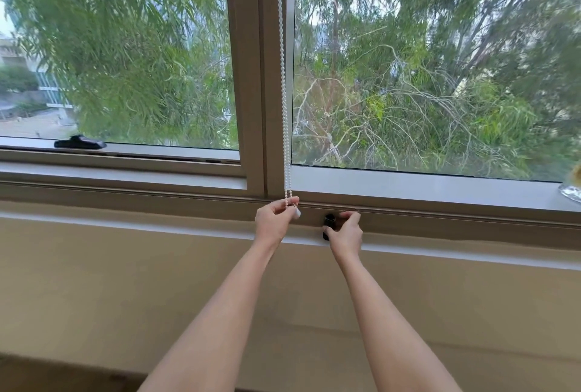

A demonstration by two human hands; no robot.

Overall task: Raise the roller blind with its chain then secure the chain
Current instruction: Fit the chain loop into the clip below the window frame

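Window (440, 61): two panes, beige frame, central mullion (251, 77). Trees outside, building at far left. Black latch (79, 142) left of mullion on lower frame. Sill (125, 179) below window; beige wall (94, 281) beneath. Soft daylight.

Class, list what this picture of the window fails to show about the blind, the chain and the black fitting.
- Blind: head view, cut off by the top edge.
- Chain: its bottom loop is hidden in the left hand.
- Black fitting: partly covered by the right hand; its type is unclear.
- Clear object: cut off by the right edge.
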